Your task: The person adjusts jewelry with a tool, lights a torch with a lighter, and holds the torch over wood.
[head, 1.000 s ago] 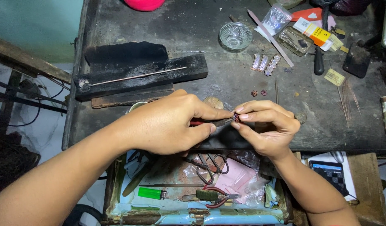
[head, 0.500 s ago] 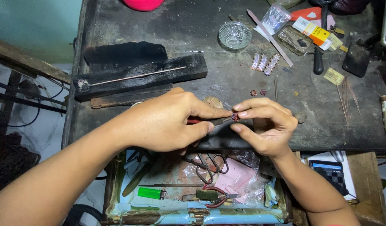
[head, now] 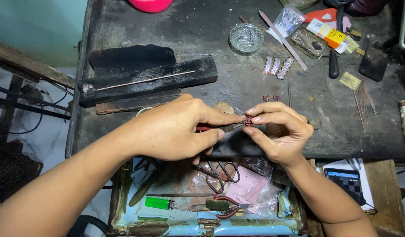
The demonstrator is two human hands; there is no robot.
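hardly anything moved: both hands stay at the tabletop's (head: 136,26) near edge. left hand (head: 176,131) fingers closed around red-handled pliers (head: 220,128), right hand (head: 279,131) fingers pinching small red ornament (head: 248,121) at plier tips.

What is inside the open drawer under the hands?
The drawer holds scissors, a green lighter, red-handled pliers and pink plastic bags. Its back part is hidden by the hands.
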